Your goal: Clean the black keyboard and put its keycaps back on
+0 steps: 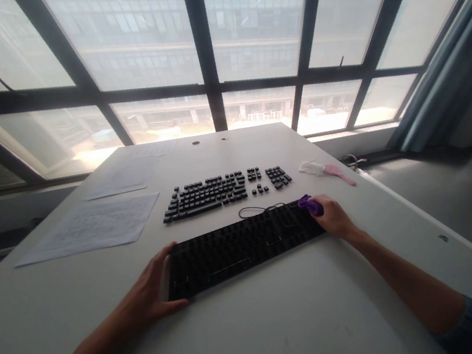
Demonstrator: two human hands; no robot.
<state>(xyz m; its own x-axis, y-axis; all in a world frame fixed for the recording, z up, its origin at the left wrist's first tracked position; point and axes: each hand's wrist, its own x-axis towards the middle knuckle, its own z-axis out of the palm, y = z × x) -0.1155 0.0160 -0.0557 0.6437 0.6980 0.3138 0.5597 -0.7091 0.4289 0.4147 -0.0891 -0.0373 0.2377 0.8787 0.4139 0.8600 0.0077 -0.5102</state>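
Note:
A black keyboard base (pixel 237 247) with its keycaps off lies slightly slanted on the white table. My left hand (pixel 157 287) grips its left end, thumb along the near edge and fingers at the far corner. At the right end, my right hand (pixel 332 216) has its fingers closed round a bunched purple cloth (pixel 310 204), which touches the base's far right corner. Behind the base, the loose black keycaps (pixel 210 195) are laid out in keyboard order. The black cable (pixel 262 209) curls between the base and the keycaps.
Sheets of paper (pixel 89 227) lie on the left of the table (pixel 258 338). A pink brush (pixel 338 173) and a crumpled clear plastic wrapper (pixel 311 167) are at the right, near the table's edge. Large windows (pixel 146 37) stand beyond, with a blue-grey curtain (pixel 436 72) on the right.

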